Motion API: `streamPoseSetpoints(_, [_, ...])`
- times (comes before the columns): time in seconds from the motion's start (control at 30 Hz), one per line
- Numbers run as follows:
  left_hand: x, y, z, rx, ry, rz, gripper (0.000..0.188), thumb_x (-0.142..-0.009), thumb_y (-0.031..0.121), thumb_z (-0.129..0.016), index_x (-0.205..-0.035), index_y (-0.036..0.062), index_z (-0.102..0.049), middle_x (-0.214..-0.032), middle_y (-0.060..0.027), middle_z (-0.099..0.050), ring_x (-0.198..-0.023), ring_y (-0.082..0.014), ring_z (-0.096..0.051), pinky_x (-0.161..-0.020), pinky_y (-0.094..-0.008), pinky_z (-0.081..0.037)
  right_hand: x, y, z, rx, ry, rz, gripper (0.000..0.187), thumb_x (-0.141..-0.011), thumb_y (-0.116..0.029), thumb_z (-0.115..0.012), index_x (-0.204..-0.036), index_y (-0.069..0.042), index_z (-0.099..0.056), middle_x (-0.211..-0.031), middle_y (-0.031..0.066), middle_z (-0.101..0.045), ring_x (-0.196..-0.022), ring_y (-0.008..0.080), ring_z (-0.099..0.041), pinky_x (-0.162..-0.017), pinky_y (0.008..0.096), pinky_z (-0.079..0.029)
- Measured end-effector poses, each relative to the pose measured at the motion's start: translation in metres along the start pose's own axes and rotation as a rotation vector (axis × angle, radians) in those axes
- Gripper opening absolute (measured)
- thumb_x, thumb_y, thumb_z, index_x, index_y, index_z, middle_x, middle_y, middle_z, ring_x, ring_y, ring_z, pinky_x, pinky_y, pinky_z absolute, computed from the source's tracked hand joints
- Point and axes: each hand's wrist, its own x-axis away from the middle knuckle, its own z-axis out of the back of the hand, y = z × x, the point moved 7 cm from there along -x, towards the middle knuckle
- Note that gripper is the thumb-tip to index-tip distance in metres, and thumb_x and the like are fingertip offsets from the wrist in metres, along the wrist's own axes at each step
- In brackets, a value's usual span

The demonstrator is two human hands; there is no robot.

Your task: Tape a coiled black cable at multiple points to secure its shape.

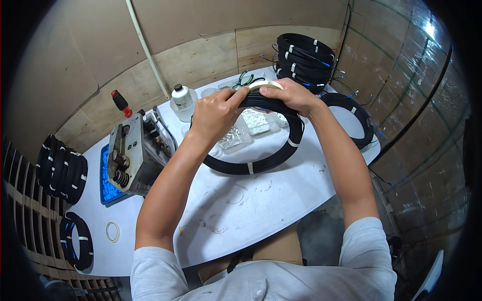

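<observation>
A coil of black cable (pixel 271 163), bound with white tape bands, is held up over the white table, tilted, with its near side lower. My left hand (pixel 215 114) is closed round the coil's upper left part, its fingertips on top beside a roll of whitish masking tape (pixel 257 85). The tape roll lies against the coil's top and is gripped by my right hand (pixel 295 96), thumb on the near side. Whether a strip of tape runs between the hands cannot be seen clearly.
Stacked cable coils (pixel 304 62) stand at the back right, another coil (pixel 369 123) below them. More coils (pixel 61 168) sit at left, near a metal press (pixel 138 160), a blue tray (pixel 104 175) and a tape roll (pixel 112 232). A white bottle (pixel 182 98) and green-handled pliers (pixel 245 78) are behind.
</observation>
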Motion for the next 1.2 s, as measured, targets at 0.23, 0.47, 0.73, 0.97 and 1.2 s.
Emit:
streamPoseSetpoints(0.23, [0.000, -0.007, -0.007, -0.008, -0.131, 0.059, 0.039, -0.085, 0.025, -0.077, -0.119, 0.0109, -0.064, -0.088, -0.0088, -0.069, -0.074, -0.0322, -0.070, -0.062, -0.0423, -0.056, 0.000, -0.008, -0.007, 0.005, -0.025, 0.065, 0.044, -0.092, -0.034, -0.076, -0.118, 0.001, -0.069, -0.097, 0.0063, -0.072, -0.083, 0.0119, -0.066, -0.077, 0.0259, -0.055])
streamPoseSetpoints(0.47, [-0.013, -0.014, -0.008, 0.141, -0.318, 0.179, 0.037, -0.085, 0.032, -0.077, -0.103, 0.0043, -0.061, -0.088, -0.0162, -0.071, -0.078, -0.0406, -0.069, -0.065, -0.0516, -0.054, -0.005, -0.011, -0.003, 0.054, -0.001, 0.091, 0.044, -0.091, -0.034, -0.077, -0.116, 0.001, -0.070, -0.095, 0.0056, -0.072, -0.081, 0.0115, -0.066, -0.075, 0.0263, -0.055])
streamPoseSetpoints(0.73, [-0.012, -0.011, -0.011, 0.079, -0.238, 0.040, 0.038, -0.086, 0.034, -0.076, -0.095, 0.0027, -0.057, -0.080, -0.0184, -0.068, -0.074, -0.0404, -0.068, -0.064, -0.0505, -0.054, 0.014, -0.033, 0.003, 0.399, 0.253, 0.296, 0.042, -0.091, -0.043, -0.077, -0.096, -0.002, -0.067, -0.073, -0.0028, -0.054, -0.067, 0.0077, -0.047, -0.060, 0.0274, -0.041])
streamPoseSetpoints(0.97, [-0.008, -0.008, -0.014, 0.086, -0.285, 0.131, 0.035, -0.088, 0.034, -0.074, -0.101, 0.0056, -0.057, -0.083, -0.0164, -0.068, -0.075, -0.0403, -0.067, -0.062, -0.0504, -0.052, 0.052, -0.087, 0.029, 0.670, 0.657, 0.526, 0.033, -0.088, -0.029, -0.072, -0.087, 0.000, -0.056, -0.075, 0.0147, -0.066, -0.067, 0.0295, -0.064, -0.064, 0.0372, -0.049])
streamPoseSetpoints(1.2, [-0.004, -0.005, -0.014, 0.037, -0.269, 0.165, 0.035, -0.088, 0.033, -0.074, -0.106, 0.0057, -0.060, -0.086, -0.0139, -0.068, -0.075, -0.0388, -0.068, -0.062, -0.0489, -0.054, 0.063, -0.140, 0.021, 0.934, 0.497, 0.358, 0.029, -0.088, -0.026, -0.066, -0.101, -0.002, -0.075, -0.077, 0.0176, -0.071, -0.068, 0.0294, -0.068, -0.069, 0.0402, -0.053])
